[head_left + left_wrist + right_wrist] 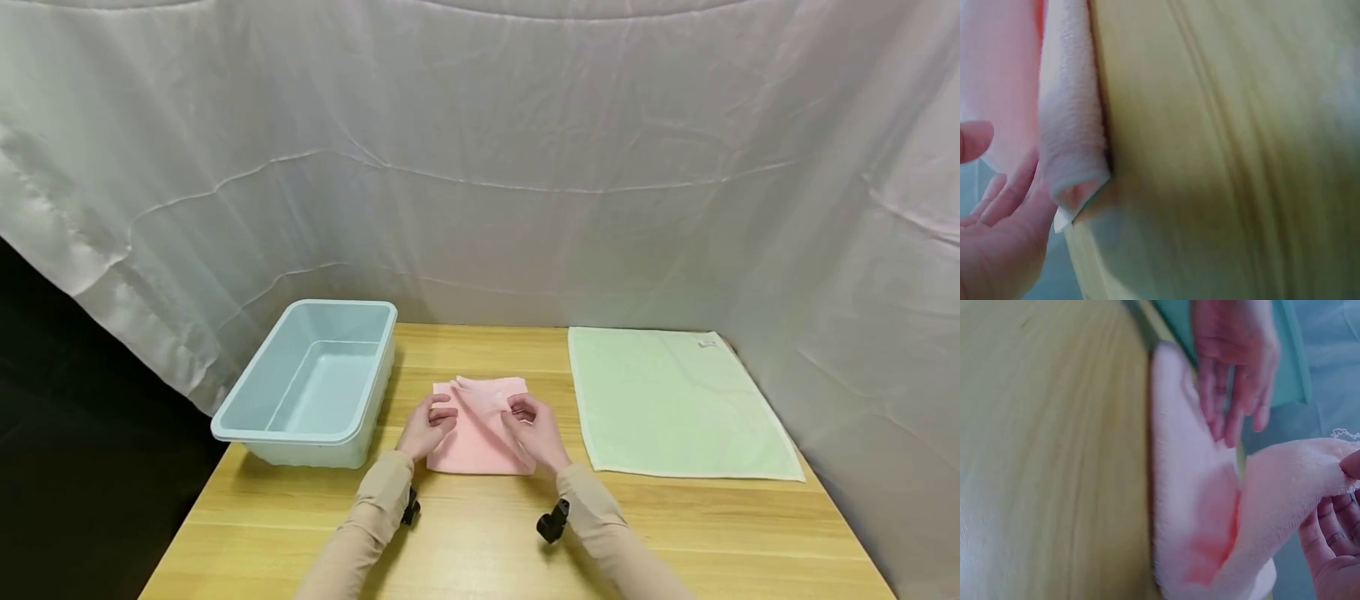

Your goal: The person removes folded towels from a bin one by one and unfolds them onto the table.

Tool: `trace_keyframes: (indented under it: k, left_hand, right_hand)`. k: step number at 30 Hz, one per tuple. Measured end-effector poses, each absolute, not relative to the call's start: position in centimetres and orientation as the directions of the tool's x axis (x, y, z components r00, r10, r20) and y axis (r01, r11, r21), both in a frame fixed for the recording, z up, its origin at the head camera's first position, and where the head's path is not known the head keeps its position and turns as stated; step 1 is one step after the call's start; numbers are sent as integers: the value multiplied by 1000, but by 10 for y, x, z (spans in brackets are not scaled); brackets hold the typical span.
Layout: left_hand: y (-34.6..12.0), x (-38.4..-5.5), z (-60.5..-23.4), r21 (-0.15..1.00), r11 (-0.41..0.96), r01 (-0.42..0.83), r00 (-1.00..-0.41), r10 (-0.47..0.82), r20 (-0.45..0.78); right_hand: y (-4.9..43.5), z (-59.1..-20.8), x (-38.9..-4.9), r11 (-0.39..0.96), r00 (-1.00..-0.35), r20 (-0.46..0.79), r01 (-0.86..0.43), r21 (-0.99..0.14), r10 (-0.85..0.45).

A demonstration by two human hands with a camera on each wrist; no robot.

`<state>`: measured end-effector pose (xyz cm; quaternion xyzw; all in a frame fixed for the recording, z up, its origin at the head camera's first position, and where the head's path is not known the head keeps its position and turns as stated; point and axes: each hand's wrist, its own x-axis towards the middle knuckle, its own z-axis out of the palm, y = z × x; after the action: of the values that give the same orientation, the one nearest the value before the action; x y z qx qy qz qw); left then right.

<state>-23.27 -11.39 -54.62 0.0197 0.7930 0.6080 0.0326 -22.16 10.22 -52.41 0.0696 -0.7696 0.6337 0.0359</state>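
Note:
A folded pink towel (477, 454) lies on the table between both hands. My right hand (538, 435) pinches a flap of it between thumb and fingers and lifts it, so the layers part; the right wrist view shows this raised flap (1297, 475) with a loose thread at its corner. My left hand (427, 428) is at the towel's left side, thumb and fingers apart. In the left wrist view its fingers (1016, 194) reach along the towel's rolled-looking edge (1072, 119), with no grip on it.
A pale blue plastic basin (372, 392) stands to the left on the wooden table (480, 533). Spread flat at the right is a light green towel (675, 408) with a small tag. Grey curtains (525, 208) close off the back and the right side.

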Motion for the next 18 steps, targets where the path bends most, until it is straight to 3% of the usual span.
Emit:
trace_keyframes:
  k: [11, 18]
  left_hand:
    - [-111, -229, -540, 899, 437, 7, -981, 177, -79]
    - [-116, -225, -535, 817, 577, 20, -983, 159, -89]
  right_hand:
    - [143, -512, -220, 111, -987, 122, -111, -988, 103]
    - [168, -520, -212, 49, -982, 55, -47, -998, 181]
